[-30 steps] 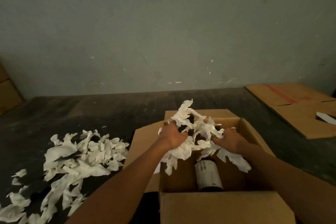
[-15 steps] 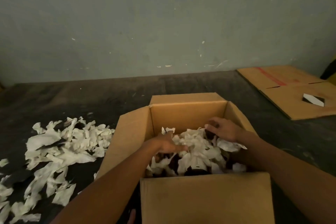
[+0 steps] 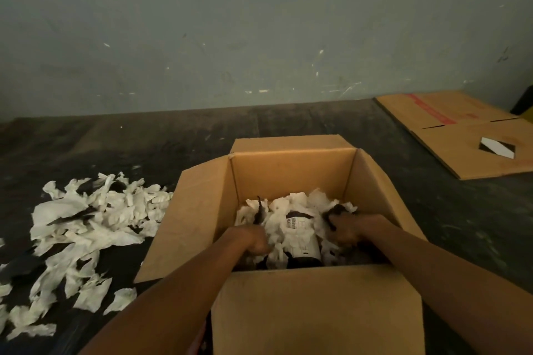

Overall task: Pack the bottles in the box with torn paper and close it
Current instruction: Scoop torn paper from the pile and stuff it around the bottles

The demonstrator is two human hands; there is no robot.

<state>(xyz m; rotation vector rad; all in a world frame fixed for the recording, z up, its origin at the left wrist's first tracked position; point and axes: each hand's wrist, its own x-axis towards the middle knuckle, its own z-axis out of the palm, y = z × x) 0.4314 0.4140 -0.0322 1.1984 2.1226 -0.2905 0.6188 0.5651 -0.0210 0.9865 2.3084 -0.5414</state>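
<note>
An open cardboard box (image 3: 291,173) stands on the dark floor with its flaps spread. Inside, a dark bottle with a white label (image 3: 301,235) lies among torn white paper (image 3: 291,204). My left hand (image 3: 249,241) is down in the box left of the bottle, fingers curled into the paper. My right hand (image 3: 350,226) is at the bottle's right, fingers bent and pressed into the paper near a dark shape. The fingertips of both hands are buried. Whether more bottles lie under the paper is hidden.
A large heap of torn white paper (image 3: 86,228) lies on the floor left of the box. Flattened cardboard (image 3: 461,135) with a red stripe rests at the back right. A grey wall closes the far side.
One second ago both hands held a bunch of paper above the box. They lowered it in, and now push deeper on either side of the bottle. The view has tilted down.
</note>
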